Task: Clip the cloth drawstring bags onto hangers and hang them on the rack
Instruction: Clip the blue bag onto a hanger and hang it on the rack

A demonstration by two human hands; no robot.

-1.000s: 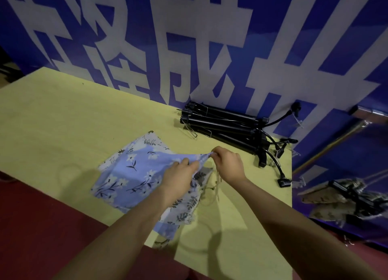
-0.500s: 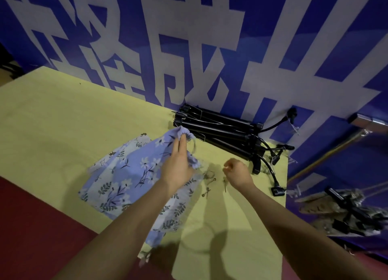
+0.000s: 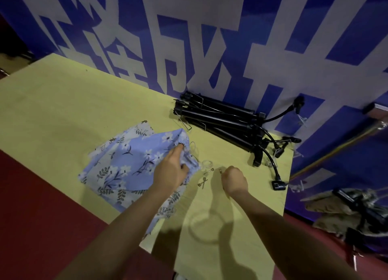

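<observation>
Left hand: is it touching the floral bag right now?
Touching. The head view shows the left hand pressed onto the floral bag, fingers on its gathered opening.

Two hands (image 3: 171, 170) — one pile of floral bags (image 3: 130, 164), one stack of black hangers (image 3: 222, 120), count unclear.

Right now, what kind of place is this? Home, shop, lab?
Likely a staged work area, not a home: a plain yellow table against a blue banner with large white characters, a stack of black clip hangers, and floral cloth bags under the left hand.
</observation>
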